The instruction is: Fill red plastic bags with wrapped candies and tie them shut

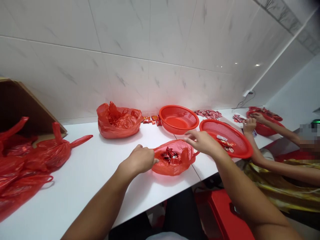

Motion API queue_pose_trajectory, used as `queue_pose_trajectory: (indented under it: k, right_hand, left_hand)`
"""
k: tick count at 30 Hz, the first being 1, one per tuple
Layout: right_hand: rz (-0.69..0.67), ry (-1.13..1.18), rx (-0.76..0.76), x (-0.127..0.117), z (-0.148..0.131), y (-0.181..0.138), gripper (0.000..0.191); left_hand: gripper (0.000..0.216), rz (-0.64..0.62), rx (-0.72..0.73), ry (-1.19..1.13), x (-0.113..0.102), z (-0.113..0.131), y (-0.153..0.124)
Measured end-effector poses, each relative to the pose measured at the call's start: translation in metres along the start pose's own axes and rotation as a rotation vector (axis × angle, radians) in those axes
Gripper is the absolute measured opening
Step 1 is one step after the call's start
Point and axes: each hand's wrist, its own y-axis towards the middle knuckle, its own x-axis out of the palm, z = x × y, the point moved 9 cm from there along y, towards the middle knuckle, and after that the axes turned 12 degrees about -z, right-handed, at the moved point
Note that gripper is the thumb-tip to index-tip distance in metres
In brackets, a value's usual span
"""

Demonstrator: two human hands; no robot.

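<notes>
A small red plastic bag (175,165) lies open on the white table (82,176), with several wrapped candies (170,156) inside. My left hand (140,160) is closed on the bag's left rim, pinching the plastic. My right hand (202,141) hovers over the bag's right edge with fingers stretched out and apart, holding nothing. Just beyond it sits a flat red basket (240,151) with a few wrapped candies (226,144) in it.
A fuller red bag (118,121) and a deep red basket (178,119) stand near the wall, loose candies (208,114) beside them. More red bags (27,160) and a cardboard box (22,106) lie left. Another person's hands (252,121) work at the right. A red stool (227,213) stands below.
</notes>
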Motion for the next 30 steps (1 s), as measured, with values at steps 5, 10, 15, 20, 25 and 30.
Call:
queue_pose_trajectory:
  k: [5, 10, 15, 20, 25, 30]
  right_hand:
    - [0.167, -0.282, 0.362, -0.001, 0.043, -0.027, 0.069]
    - [0.126, 0.024, 0.242, 0.008, 0.061, -0.030, 0.036]
    - [0.305, 0.703, -0.157, -0.012, 0.049, -0.041, 0.036]
    - [0.364, 1.141, -0.331, 0.008, 0.032, -0.028, 0.044]
    - [0.515, 1.394, -0.461, -0.002, 0.002, -0.008, 0.036]
    - [0.195, 1.281, -0.643, -0.009, -0.076, 0.023, 0.052]
  left_hand:
    - [0.032, 0.099, 0.010, -0.007, -0.019, -0.001, 0.000]
    - [0.007, 0.069, -0.067, -0.084, -0.036, -0.021, -0.008]
    - [0.026, 0.084, -0.078, -0.102, -0.039, -0.038, -0.009]
    - [0.040, 0.140, -0.159, -0.128, -0.042, -0.061, -0.008]
    - [0.031, 0.435, -0.153, -0.409, -0.075, -0.088, -0.033]
    - [0.028, 0.801, -0.060, -0.784, -0.091, -0.107, -0.060]
